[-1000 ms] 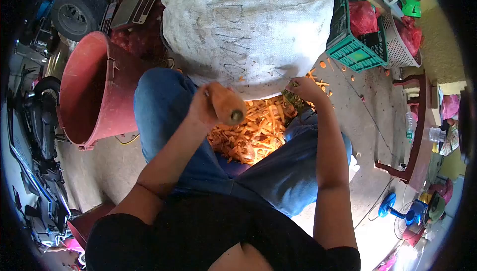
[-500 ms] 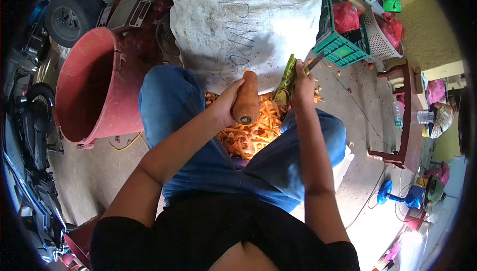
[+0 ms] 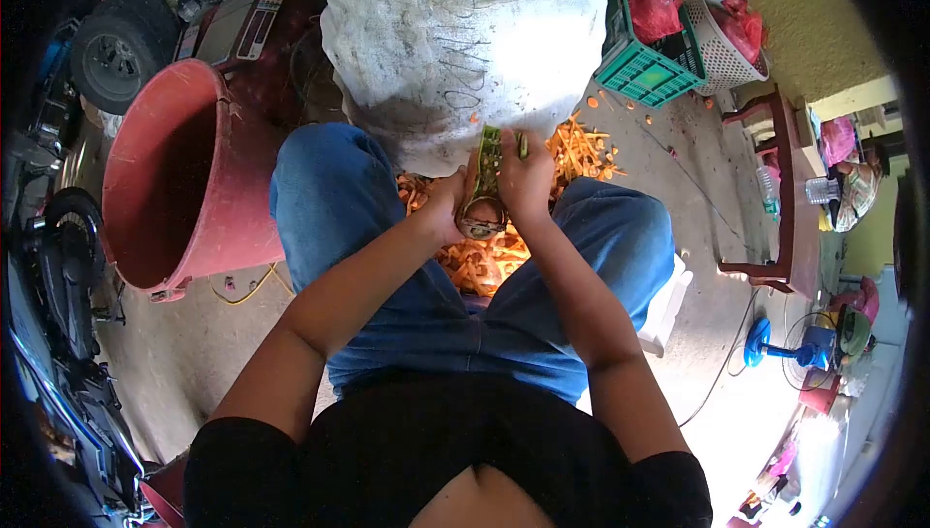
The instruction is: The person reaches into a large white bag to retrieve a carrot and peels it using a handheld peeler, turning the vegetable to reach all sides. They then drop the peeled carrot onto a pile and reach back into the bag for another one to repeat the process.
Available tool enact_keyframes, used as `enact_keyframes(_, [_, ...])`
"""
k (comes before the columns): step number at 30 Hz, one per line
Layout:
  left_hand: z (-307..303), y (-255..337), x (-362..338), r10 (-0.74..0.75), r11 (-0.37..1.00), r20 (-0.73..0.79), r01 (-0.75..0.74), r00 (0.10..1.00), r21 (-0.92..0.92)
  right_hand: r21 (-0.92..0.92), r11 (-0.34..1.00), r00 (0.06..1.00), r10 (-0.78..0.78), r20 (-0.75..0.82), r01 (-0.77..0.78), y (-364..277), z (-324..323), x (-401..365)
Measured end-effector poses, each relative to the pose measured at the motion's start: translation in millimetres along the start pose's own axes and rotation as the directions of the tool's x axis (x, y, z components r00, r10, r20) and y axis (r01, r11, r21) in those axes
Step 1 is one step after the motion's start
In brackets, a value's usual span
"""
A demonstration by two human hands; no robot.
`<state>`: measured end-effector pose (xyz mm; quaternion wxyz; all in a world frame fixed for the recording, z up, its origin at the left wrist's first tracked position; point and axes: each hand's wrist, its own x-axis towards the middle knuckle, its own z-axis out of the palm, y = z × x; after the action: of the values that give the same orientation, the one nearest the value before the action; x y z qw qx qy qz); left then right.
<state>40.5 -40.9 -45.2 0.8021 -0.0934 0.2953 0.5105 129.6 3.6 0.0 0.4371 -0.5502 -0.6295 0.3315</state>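
Observation:
My left hand (image 3: pixel 444 206) is wrapped round a thick carrot (image 3: pixel 482 230), whose blunt end points toward me between my knees. In my right hand (image 3: pixel 526 184) is a green peeler (image 3: pixel 487 162), its worn, dirty frame lying along the top of the carrot. The peeler covers most of the carrot, and whether its blade is cutting is hidden. Beneath both hands lies a heap of orange peelings (image 3: pixel 480 266), which spreads to the right beyond my knee.
A stuffed white sack (image 3: pixel 455 34) stands right in front. On the left is a large red tub (image 3: pixel 215 189), with a scale (image 3: pixel 242 24) behind it. A green crate (image 3: pixel 654 73) and a white basket (image 3: pixel 722 48) stand front right, near a wooden bench (image 3: pixel 804 208).
My right hand has moved left with the peeler, from beside the carrot onto it. The carrot stays in my left hand, and the view has shifted slightly.

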Motion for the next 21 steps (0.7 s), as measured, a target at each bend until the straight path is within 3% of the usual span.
enact_keyframes(2, [1, 6, -3, 0.011, 1.0, 0.006, -0.011, 1.0, 0.019, -0.121, 0.993, 1.0, 0.012, -0.009, -0.013, 12, 3, 2])
enact_keyframes(4, [5, 17, -8, -0.07, 0.827, -0.084, 0.105, 0.994, 0.552, -0.259, 0.951, 0.966, -0.211, -0.147, 0.168, 47, 3, 21])
enact_keyframes(5, [4, 12, -11, -0.069, 0.827, -0.084, 0.104, 0.994, 0.553, -0.364, 0.92, 0.981, 0.083, -0.177, -0.143, 43, -13, 39])
enact_keyframes(6, [2, 2, -17, -0.143, 0.796, 0.004, 0.112, 0.99, 0.594, -0.41, 0.886, 0.935, 0.071, -0.346, -0.219, 73, -25, 61])
enact_keyframes(7, [1, -6, -21, -0.218, 0.765, 0.088, 0.115, 0.972, 0.633, -0.335, 0.904, 0.887, 0.091, -0.453, -0.264, 72, -43, 71])
enact_keyframes(8, [10, -7, -29, -0.119, 0.766, -0.02, 0.104, 0.993, 0.634, -0.444, 0.89, 0.903, -0.104, -0.417, -0.103, 107, -58, 86])
enact_keyframes(9, [9, -4, -27, -0.122, 0.764, -0.021, 0.107, 0.992, 0.636, 0.064, 0.932, 0.819, 0.346, -0.458, -0.357, 99, -66, 90])
enact_keyframes(11, [7, 5, -18, -0.082, 0.928, 0.124, 0.03, 0.989, 0.371, 0.096, 0.982, 0.858, 0.191, -0.477, -0.165, 88, -67, 85])
enact_keyframes(12, [15, 12, -19, -0.087, 0.954, 0.015, 0.079, 0.996, 0.288, 0.153, 0.978, 0.891, 0.193, -0.412, -0.141, 95, -60, 82])
enact_keyframes(13, [16, 14, -15, -0.086, 0.956, 0.02, 0.077, 0.996, 0.282, 0.212, 0.97, 0.921, 0.19, -0.34, -0.121, 100, -49, 78])
enact_keyframes(14, [13, 15, -12, -0.077, 0.974, 0.04, 0.067, 0.996, 0.216, 0.333, 0.911, 0.909, 0.334, -0.249, -0.243, 48, -40, 56])
enact_keyframes(15, [9, 18, -9, -0.067, 0.986, 0.057, 0.058, 0.996, 0.154, 0.301, 0.928, 0.95, 0.274, -0.151, -0.22, 37, -32, 43])
enact_keyframes(16, [3, 21, -5, -0.075, 0.98, 0.17, 0.041, 0.983, 0.194, 0.413, 0.888, 0.964, 0.254, -0.075, -0.202, 28, -20, 34])
enact_keyframes(17, [0, 22, -1, -0.072, 0.979, 0.167, 0.038, 0.983, 0.199, 0.342, 0.912, 0.97, 0.242, -0.004, -0.226, 18, -14, 24])
enact_keyframes(19, [6, 18, 2, -0.077, 0.954, 0.044, 0.06, 0.996, 0.294, 0.136, 0.99, 0.999, -0.034, 0.034, 0.03, 12, 0, 9])
enact_keyframes(20, [8, 11, -4, 0.029, 0.981, -0.018, -0.025, 0.999, 0.19, 0.099, 0.991, 0.995, -0.096, 0.017, 0.094, 5, 4, 2])
enact_keyframes(21, [6, 10, -4, 0.031, 0.982, -0.02, -0.026, 0.999, 0.186, 0.062, 0.985, 0.987, -0.16, 0.004, 0.159, 1, 6, -1])
